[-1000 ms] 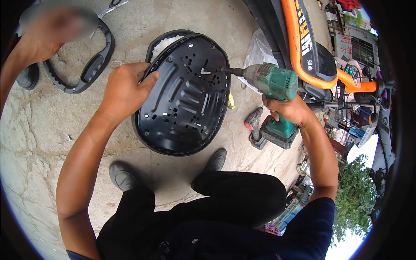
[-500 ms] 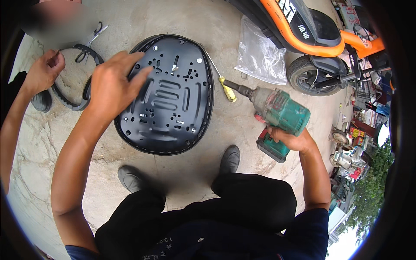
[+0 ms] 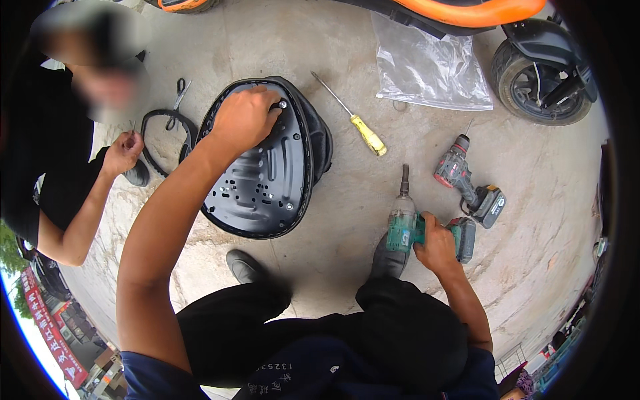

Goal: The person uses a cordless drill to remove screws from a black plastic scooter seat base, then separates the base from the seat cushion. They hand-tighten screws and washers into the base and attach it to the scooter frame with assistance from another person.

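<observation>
An upturned black seat (image 3: 257, 180), its slotted base plate facing up, lies on the concrete and looks slightly tilted. My left hand (image 3: 245, 120) is at the plate's far part beside a silver bolt (image 3: 283, 105). Its fingers are curled down, and what they grip, if anything, is hidden. In my right hand (image 3: 437, 248) is a green cordless impact wrench (image 3: 402, 227) by its handle, the long socket pointing away from me above my right shoe. A yellow-handled screwdriver (image 3: 368, 135) lies right of the seat.
A cordless drill (image 3: 460, 170) lies to the right. Behind it are a clear plastic bag (image 3: 433, 70) and an orange scooter's front wheel (image 3: 543, 90). At left, a person's hand (image 3: 125, 152) is near a black ring-shaped strip (image 3: 148, 137) and scissors (image 3: 179, 100).
My left hand has gone from beside the plate to its far part, fingers now curled. The seat has tilted. The wrench has swung down toward me, its socket turned away. The view has shifted.
</observation>
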Tool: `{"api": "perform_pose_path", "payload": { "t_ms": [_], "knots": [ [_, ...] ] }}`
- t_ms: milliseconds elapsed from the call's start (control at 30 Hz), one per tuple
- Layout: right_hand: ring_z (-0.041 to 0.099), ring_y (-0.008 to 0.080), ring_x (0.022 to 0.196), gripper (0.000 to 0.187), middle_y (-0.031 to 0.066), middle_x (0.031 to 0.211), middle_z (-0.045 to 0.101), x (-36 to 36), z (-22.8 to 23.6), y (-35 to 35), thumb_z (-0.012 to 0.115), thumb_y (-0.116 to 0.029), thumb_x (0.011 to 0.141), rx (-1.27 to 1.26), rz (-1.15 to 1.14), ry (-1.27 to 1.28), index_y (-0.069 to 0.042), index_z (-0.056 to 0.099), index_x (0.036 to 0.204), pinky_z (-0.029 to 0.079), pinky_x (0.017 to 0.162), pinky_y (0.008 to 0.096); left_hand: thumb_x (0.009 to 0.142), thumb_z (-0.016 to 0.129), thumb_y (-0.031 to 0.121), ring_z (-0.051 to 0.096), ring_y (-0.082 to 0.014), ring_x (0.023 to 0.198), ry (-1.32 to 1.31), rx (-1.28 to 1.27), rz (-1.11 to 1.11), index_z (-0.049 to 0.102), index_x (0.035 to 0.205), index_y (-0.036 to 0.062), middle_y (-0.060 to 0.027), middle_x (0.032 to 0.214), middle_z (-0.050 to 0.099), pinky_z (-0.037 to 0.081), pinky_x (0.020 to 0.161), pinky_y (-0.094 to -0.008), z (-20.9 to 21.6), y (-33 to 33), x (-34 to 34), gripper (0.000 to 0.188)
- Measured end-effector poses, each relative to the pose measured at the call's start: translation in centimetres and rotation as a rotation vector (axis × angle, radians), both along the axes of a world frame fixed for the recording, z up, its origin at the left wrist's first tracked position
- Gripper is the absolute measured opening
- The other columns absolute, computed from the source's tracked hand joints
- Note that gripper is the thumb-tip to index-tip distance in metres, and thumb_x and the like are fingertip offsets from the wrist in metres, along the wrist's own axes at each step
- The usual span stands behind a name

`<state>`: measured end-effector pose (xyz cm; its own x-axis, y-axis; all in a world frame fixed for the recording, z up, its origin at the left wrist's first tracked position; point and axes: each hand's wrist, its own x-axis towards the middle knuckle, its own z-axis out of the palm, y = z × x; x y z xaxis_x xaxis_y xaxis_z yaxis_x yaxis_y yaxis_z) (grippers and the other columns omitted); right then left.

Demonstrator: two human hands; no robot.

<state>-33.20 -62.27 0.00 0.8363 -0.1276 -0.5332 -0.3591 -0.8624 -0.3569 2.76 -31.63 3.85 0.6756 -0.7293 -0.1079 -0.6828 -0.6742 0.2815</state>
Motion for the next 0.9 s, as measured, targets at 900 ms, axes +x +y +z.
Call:
{"api": "perform_pose_path", "payload": {
  "t_ms": [900],
  "knots": [
    [0.064, 0.0427, 0.088, 0.082, 0.0240, 0.104, 0.060, -1.3, -3.9, -1.5, 0.082, -0.013, 0.066, 0.194, 0.020, 0.082, 0.000, 0.037, 0.134, 0.053, 0.077, 0.0489, 0.089, 0.066, 0.008, 0.062, -0.0371, 0.074, -0.126, 0.049, -0.031, 0.059, 0.097, 0.0027, -0.0155, 0.085, 0.062, 0.050, 0.065, -0.0443, 0.8, -1.2, -1.1, 0.011]
  ]
}}
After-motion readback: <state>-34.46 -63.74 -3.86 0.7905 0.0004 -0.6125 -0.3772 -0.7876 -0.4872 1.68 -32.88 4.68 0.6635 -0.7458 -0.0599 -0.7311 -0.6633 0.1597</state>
